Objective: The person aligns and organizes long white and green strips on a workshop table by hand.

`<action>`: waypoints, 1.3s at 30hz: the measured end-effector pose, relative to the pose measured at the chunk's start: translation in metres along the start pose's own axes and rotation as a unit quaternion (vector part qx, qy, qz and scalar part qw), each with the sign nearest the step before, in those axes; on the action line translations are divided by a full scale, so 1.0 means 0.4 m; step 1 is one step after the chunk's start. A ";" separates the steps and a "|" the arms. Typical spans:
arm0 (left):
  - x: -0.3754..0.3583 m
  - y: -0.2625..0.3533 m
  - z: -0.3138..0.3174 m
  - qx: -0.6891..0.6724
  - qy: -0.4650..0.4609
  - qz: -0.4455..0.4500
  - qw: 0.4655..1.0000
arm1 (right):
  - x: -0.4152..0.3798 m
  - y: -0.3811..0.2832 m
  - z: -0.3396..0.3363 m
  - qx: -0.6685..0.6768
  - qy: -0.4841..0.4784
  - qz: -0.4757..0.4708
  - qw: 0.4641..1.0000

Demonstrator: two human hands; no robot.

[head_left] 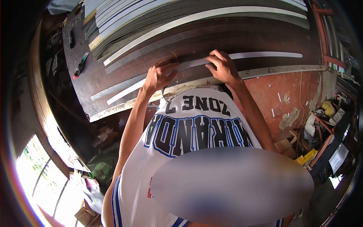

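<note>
A long narrow light strip [266,55] lies along the near part of the dark table [227,41]. My left hand [160,75] is at the strip's left portion, fingers bent round its edge. Farther right, my right hand [221,66] has thumb and fingers curled at the strip, near its middle. Both hands seem to pinch the strip, which passes between them. A second, greyer strip [113,89] lies at the left, just beyond the light one. Another pale strip [181,23] curves across the table in front of the stack.
Stacked long slats [132,22] fill the table's far side. A cutter-like tool [80,66] and a black object [71,39] lie at the left. Pipes and a red frame [320,34] stand at the right. Clutter, including a yellow object [307,157], sits low at the right.
</note>
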State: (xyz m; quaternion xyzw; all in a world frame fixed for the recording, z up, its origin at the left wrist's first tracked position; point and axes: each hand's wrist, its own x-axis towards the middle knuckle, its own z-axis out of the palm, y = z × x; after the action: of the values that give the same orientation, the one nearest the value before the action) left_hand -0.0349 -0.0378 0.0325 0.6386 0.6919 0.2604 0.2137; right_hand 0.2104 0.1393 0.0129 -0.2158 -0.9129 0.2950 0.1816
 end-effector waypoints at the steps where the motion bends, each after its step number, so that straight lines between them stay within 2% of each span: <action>1: 0.000 -0.004 0.004 0.004 0.010 0.014 1.000 | 0.002 -0.003 0.003 0.000 -0.001 -0.001 1.000; 9: -0.001 -0.002 0.003 0.014 0.017 0.019 1.000 | 0.015 -0.005 0.020 -0.003 -0.015 -0.005 1.000; 14: 0.004 0.005 -0.003 0.010 -0.014 -0.001 1.000 | 0.017 -0.009 0.017 -0.007 -0.022 -0.003 1.000; 30: 0.007 0.003 0.008 0.016 0.006 0.006 1.000 | 0.049 -0.061 0.061 -0.014 -0.046 -0.033 0.998; 39: 0.011 0.000 0.023 0.034 0.027 0.014 0.999 | 0.054 -0.069 0.073 0.015 -0.023 -0.037 0.999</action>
State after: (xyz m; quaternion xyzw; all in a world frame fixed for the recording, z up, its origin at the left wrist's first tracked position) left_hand -0.0296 -0.0324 0.0254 0.6479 0.6969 0.2566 0.1696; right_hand 0.1711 0.1166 0.0121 -0.1726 -0.9196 0.3067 0.1745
